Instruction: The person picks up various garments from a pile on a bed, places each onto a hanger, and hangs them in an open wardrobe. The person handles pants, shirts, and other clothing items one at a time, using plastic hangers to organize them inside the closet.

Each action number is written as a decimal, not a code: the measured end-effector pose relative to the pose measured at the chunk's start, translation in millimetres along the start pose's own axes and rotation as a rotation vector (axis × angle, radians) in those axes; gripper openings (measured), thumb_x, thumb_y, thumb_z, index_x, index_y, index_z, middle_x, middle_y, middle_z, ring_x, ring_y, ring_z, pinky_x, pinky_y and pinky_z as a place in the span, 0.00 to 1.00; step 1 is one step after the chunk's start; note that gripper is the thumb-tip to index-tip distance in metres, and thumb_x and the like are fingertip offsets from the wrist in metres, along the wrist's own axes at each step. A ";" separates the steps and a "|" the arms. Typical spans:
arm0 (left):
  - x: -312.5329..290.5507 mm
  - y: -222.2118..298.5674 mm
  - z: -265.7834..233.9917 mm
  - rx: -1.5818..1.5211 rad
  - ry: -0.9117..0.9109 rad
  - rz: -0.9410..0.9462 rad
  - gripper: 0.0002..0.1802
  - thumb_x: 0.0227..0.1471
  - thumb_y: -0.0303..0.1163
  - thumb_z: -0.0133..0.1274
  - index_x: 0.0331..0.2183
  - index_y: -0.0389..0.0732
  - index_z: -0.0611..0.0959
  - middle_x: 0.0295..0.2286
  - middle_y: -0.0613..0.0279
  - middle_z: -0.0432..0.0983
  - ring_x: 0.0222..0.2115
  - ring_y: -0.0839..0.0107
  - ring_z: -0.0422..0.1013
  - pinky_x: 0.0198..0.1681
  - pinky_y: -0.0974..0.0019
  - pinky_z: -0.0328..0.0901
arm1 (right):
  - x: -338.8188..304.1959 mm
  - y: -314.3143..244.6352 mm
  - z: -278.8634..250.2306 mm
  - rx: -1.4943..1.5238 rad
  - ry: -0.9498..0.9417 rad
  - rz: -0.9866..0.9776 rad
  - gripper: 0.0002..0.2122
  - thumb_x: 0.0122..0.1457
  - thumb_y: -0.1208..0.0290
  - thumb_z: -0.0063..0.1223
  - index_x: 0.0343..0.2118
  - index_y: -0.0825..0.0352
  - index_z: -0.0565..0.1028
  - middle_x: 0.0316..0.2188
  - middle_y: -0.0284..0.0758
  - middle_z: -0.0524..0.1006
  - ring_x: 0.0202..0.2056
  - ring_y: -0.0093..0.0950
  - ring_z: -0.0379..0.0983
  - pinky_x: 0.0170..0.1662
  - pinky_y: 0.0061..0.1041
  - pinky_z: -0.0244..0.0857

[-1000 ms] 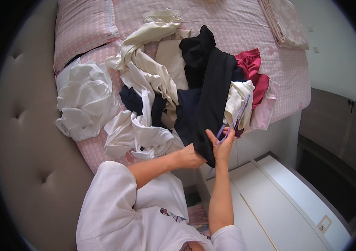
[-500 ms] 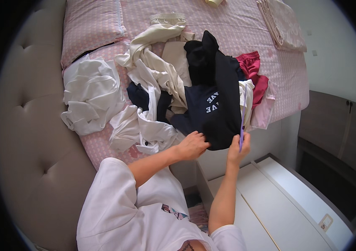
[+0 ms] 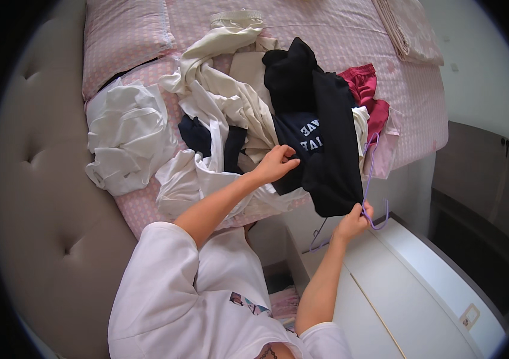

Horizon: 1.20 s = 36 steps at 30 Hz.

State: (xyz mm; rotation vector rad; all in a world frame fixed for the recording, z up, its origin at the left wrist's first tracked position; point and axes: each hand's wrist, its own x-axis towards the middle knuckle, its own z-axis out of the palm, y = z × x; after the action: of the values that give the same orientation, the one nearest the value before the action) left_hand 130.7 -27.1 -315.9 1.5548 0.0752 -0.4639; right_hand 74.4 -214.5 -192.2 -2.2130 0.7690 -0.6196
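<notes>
My right hand point(image 3: 353, 222) is closed around a purple clothes hanger point(image 3: 380, 225), with the lower edge of a black garment point(image 3: 338, 179) right at its fingers. Part of the hanger is hidden behind the hand and the cloth. The black garment stretches up across the bed and hangs over its near edge. Over a navy garment with white lettering point(image 3: 295, 124), my left hand point(image 3: 275, 164) is held with fingers loosely bent and apart, no cloth visibly gripped. Cream trousers point(image 3: 212, 78) and white garments point(image 3: 206, 182) lie to the left of it.
A white clothes heap point(image 3: 129, 137) lies near the pillow point(image 3: 124, 45) on the pink bed point(image 3: 320, 24). Red satin clothing point(image 3: 363, 90) is at the right. A folded blanket point(image 3: 410, 33) rests at the far right corner. Below stands a white cabinet point(image 3: 398, 281); the padded headboard point(image 3: 33, 197) is left.
My left hand has let go of the black garment and moved up over the navy one. My right hand has shifted right with the hanger, more of which now shows.
</notes>
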 end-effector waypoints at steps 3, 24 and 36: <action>9.7 -2.6 16.8 -0.266 -0.065 -0.148 0.22 0.48 0.46 0.48 0.37 0.37 0.73 0.35 0.58 0.70 0.34 0.69 0.67 0.38 0.67 0.63 | -17.8 -19.4 -19.3 0.086 -0.086 0.061 0.03 0.50 0.78 0.42 0.26 0.72 0.66 0.27 0.38 0.69 0.30 0.26 0.64 0.38 0.25 0.59; -81.2 47.0 -52.4 -0.555 0.172 -0.507 0.18 0.40 0.32 0.48 0.37 0.37 0.73 0.27 0.64 0.71 0.26 0.75 0.67 0.28 0.72 0.63 | -159.7 -37.4 -92.9 0.504 -0.691 0.541 0.05 0.40 0.85 0.38 0.22 0.72 0.67 0.27 0.35 0.71 0.25 0.18 0.62 0.31 0.15 0.56; -227.0 -54.0 -84.2 -0.424 0.333 -0.610 0.20 0.39 0.24 0.43 0.39 0.32 0.74 0.31 0.61 0.74 0.33 0.72 0.69 0.38 0.70 0.63 | -135.4 -34.2 -84.3 0.615 -0.581 0.542 0.04 0.50 0.78 0.43 0.20 0.67 0.65 0.27 0.39 0.73 0.14 0.10 0.48 0.17 0.10 0.41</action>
State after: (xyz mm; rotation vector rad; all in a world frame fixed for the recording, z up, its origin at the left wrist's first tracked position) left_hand -73.8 111.5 -293.6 1.1539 0.8687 -0.6105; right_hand -62.1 -142.0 -140.1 -1.4120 0.6984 0.0714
